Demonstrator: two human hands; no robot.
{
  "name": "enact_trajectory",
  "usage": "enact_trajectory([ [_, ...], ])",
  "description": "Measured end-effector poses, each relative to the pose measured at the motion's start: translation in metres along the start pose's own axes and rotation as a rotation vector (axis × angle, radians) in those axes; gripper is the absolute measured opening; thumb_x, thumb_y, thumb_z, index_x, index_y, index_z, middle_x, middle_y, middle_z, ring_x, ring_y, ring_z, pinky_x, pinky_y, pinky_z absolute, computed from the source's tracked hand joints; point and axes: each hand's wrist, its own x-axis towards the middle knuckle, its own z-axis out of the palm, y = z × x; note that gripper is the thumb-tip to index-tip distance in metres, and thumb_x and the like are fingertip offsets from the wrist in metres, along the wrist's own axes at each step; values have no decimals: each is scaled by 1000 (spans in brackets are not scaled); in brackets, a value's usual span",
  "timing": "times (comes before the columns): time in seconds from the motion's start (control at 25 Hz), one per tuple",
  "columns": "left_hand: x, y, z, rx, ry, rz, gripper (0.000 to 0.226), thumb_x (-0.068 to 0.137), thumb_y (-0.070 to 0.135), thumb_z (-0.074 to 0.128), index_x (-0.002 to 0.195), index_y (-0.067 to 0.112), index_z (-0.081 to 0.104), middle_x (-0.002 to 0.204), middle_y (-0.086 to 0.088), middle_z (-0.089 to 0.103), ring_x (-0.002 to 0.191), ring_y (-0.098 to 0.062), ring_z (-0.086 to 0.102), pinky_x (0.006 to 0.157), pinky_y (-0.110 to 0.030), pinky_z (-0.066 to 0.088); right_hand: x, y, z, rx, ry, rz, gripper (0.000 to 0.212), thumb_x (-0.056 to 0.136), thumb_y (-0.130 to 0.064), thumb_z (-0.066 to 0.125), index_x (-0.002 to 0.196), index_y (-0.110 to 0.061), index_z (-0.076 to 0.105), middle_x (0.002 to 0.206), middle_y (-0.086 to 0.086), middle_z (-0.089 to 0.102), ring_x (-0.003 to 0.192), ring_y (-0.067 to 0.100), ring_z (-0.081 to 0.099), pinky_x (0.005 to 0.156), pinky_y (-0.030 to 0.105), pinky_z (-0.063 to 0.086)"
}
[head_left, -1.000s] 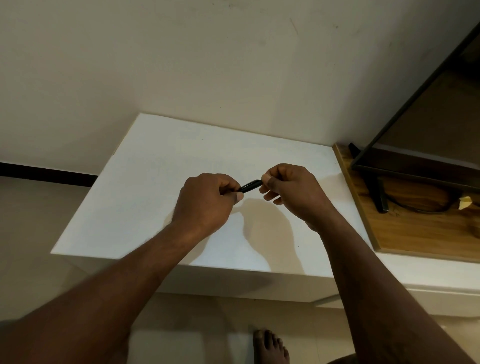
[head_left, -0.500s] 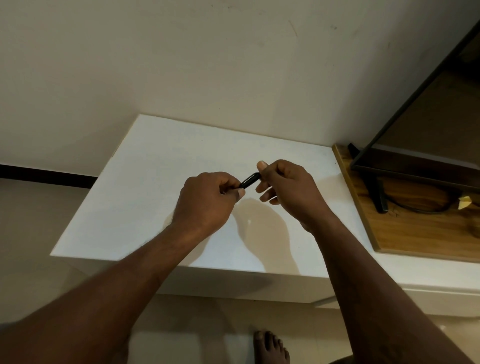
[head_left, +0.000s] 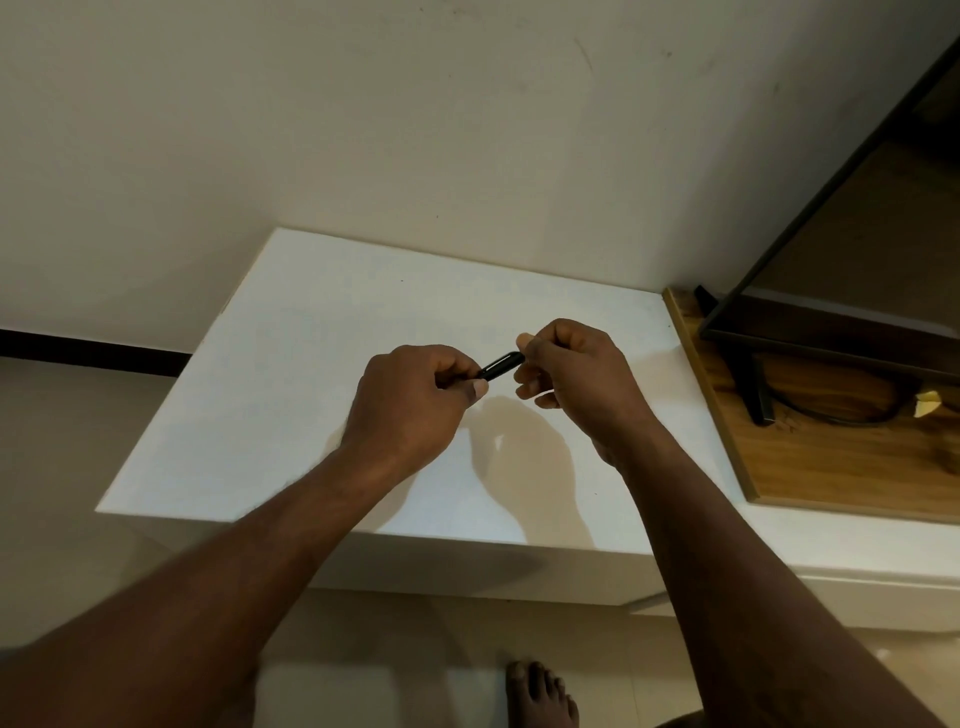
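Plain cream wall behind, faintly scuffed high on the right. Ends at the left in a black skirting strip above pale, glossy floor tiles. Pushed against the wall, a low white cabinet top, matt and lit softly from above. Just beside its right edge, a wooden board with a dark grain. On the board, a black-framed television, tilted in this view and propped on a thin black stand leg. Near the leg, a looping black cable and a small yellow scrap.
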Motion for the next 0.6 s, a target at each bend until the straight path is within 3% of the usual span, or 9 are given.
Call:
enact_trajectory([
  [0.12,0,0,1,1,-6,4,9,92,32,77,98,28,82,84,14,76,79,-5,69,68,-16,46,0,0,1,-50,23,-14,29,102,-34,65,81,-14,67,78,1,79,68,15,75,64,28,54],
  [0.24,2,0,0,5,9,-8,10,92,34,76,98,28,81,84,13,76,79,-4,69,67,-17,46,1,0,-2,12,38,-7,28,101,-40,68,95,-13,72,85,-1,81,69,13,76,66,28,54],
  [0.44,2,0,0,-17,23,-36,9,91,35,77,96,29,81,80,15,75,75,-3,68,63,-16,42,4,1,-3,123,8,14,12,100,-23,70,101,-12,77,92,2,82,73,14,76,67,28,55],
  [0.6,0,-1,1,-5,10,-17,11,91,33,78,98,27,82,83,14,76,77,-3,68,65,-16,44,4,2,0,124,21,49,14,100,-23,71,91,-12,73,81,0,78,72,14,76,67,29,54],
])
